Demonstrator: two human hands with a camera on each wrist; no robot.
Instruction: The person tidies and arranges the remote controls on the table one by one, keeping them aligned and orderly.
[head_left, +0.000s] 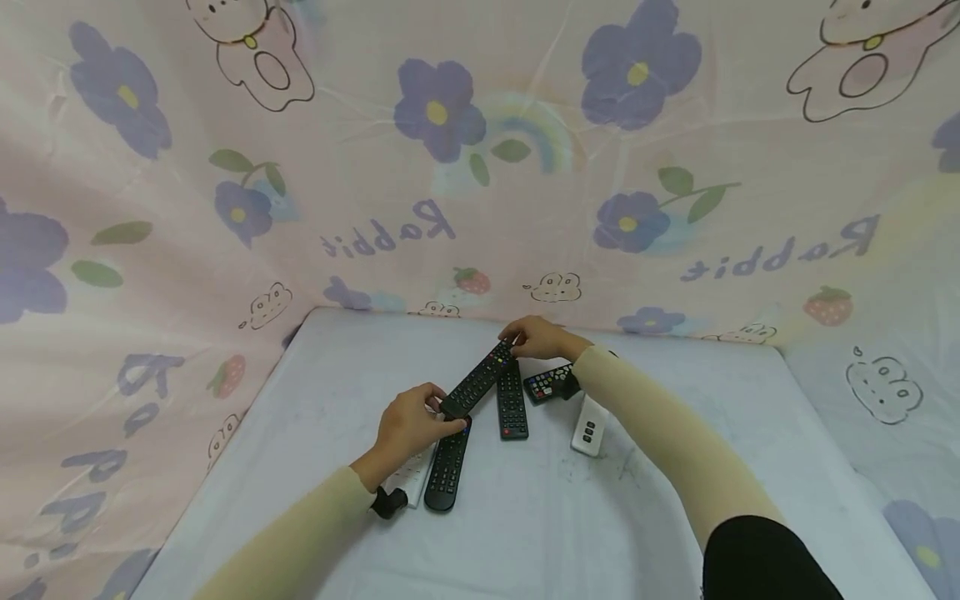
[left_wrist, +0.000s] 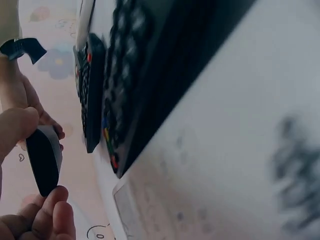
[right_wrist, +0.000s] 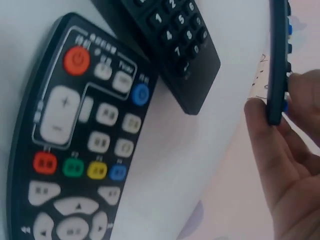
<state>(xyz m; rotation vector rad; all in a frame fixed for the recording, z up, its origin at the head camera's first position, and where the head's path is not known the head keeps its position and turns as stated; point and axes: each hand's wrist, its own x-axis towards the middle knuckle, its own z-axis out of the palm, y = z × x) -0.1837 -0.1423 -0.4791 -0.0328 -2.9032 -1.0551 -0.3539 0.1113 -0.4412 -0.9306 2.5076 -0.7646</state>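
Both hands hold one black remote control [head_left: 477,382] slantwise over the table. My left hand [head_left: 408,427] pinches its lower end between thumb and fingers; in the left wrist view that end of the remote [left_wrist: 43,162] shows edge-on. At the upper end, my right hand [head_left: 542,340] grips it with thumb and fingertips. The right wrist view shows the remote's thin side [right_wrist: 277,65] between the fingers. Below the left hand lies a black remote with a rounded end [head_left: 446,473], beside a white remote [head_left: 412,477] partly hidden by the hand. Another black remote [head_left: 513,408] lies under the right hand.
A black remote with coloured buttons [head_left: 543,384] lies beneath the right wrist, partly covered by its strap. Nearer stands out a small white remote [head_left: 588,429]. The white table [head_left: 330,367] is bordered by a printed cloth [head_left: 517,208] at the back and sides.
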